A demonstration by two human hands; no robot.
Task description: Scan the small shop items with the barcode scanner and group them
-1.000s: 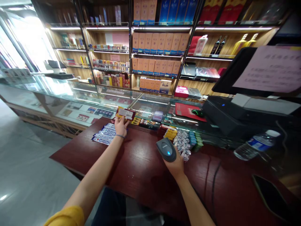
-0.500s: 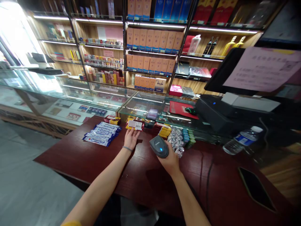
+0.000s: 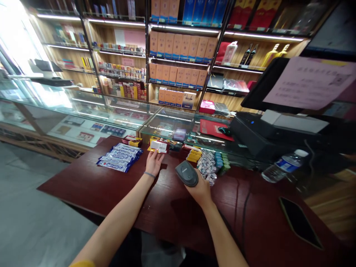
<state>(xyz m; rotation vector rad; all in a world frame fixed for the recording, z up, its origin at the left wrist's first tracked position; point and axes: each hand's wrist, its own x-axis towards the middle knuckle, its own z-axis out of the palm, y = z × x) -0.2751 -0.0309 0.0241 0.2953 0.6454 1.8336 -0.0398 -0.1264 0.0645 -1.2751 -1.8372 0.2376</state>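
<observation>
My left hand (image 3: 154, 164) lies palm up on the dark red tabletop, fingers spread. Its fingertips are at the near edge of a red and yellow snack packet (image 3: 159, 146) with a white barcode label facing up. A dark grey handheld barcode scanner (image 3: 187, 173) is in my right hand (image 3: 202, 189), its head pointing left and forward above the table. Left of my left hand are blue and white wrapped snack bars (image 3: 120, 157) in a row. Behind them sits a stack of red and yellow packets (image 3: 132, 141). More yellow packets (image 3: 194, 154) lie beyond the scanner.
Silver-topped small items (image 3: 207, 163) and green and blue rolls (image 3: 221, 161) stand right of the scanner. A water bottle (image 3: 285, 165), phone (image 3: 300, 222) and black cable (image 3: 244, 211) are farther right. A glass counter (image 3: 178, 120) borders the table's far side.
The blue light on top of the scanner has gone out. Both hands keep nearly the same places, and the whole view has shifted slightly.
</observation>
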